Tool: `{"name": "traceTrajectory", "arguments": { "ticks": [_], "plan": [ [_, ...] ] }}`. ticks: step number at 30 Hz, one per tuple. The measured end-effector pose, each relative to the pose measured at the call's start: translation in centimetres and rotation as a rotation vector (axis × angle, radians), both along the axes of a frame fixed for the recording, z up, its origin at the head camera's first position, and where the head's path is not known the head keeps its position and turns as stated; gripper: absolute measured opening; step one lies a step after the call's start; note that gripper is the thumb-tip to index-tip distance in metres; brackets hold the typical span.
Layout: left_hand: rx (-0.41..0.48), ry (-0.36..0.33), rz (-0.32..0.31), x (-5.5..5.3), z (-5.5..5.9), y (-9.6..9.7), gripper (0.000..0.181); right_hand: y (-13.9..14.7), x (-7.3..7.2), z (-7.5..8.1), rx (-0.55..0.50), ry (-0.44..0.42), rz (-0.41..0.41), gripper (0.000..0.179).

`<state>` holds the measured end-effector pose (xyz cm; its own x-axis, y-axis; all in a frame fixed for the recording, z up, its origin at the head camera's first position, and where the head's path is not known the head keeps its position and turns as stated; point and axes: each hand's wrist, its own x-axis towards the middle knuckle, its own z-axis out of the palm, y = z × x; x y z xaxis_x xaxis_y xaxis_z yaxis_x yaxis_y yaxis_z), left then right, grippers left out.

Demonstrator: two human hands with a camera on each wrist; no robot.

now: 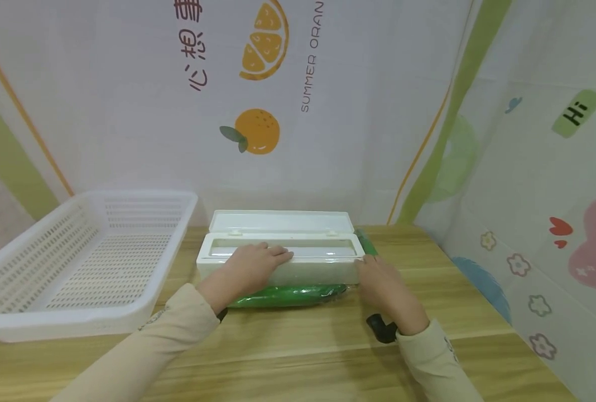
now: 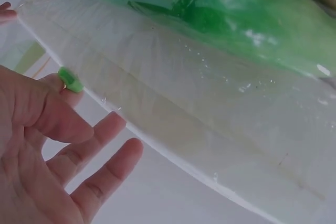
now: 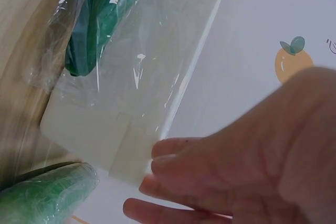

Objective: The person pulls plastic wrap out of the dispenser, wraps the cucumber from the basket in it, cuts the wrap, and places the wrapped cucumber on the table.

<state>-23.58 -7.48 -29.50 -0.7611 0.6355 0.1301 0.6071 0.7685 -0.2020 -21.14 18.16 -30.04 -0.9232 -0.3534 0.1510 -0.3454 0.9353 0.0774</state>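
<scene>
A white cling film box (image 1: 298, 271) stands on the table, its lid (image 1: 282, 221) raised at the back. Clear film hangs over its front. My left hand (image 1: 248, 271) lies along the top front edge. One finger touches a small green slide cutter (image 2: 70, 80) on that edge; the other fingers stay extended, thumb apart from it. At the box's right end, my right hand (image 1: 385, 285) grips the top front corner with thumb and fingers. A green cucumber (image 1: 293, 296), covered in film, lies before the box. Another wrapped cucumber (image 3: 50, 195) lies beside the right end.
A white slatted basket (image 1: 172, 262) stands at the left of the wooden table (image 1: 298, 357). Printed curtains (image 1: 127, 111) hang behind and to the right. Black wrist gear (image 1: 380, 328) sits under my right wrist.
</scene>
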Motion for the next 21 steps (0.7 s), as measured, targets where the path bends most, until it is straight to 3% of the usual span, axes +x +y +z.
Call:
{"name": "traceTrajectory", "arguments": {
  "ticks": [11,21],
  "plan": [
    [-0.047,-0.039,0.050,0.8,0.8,-1.1,0.052,0.0,0.1,0.1,-0.014,-0.026,-0.002,0.025],
    [-0.041,-0.141,0.183,1.5,2.2,-5.5,0.056,0.2,-0.4,0.3,-0.042,-0.056,0.004,0.026]
  ]
}}
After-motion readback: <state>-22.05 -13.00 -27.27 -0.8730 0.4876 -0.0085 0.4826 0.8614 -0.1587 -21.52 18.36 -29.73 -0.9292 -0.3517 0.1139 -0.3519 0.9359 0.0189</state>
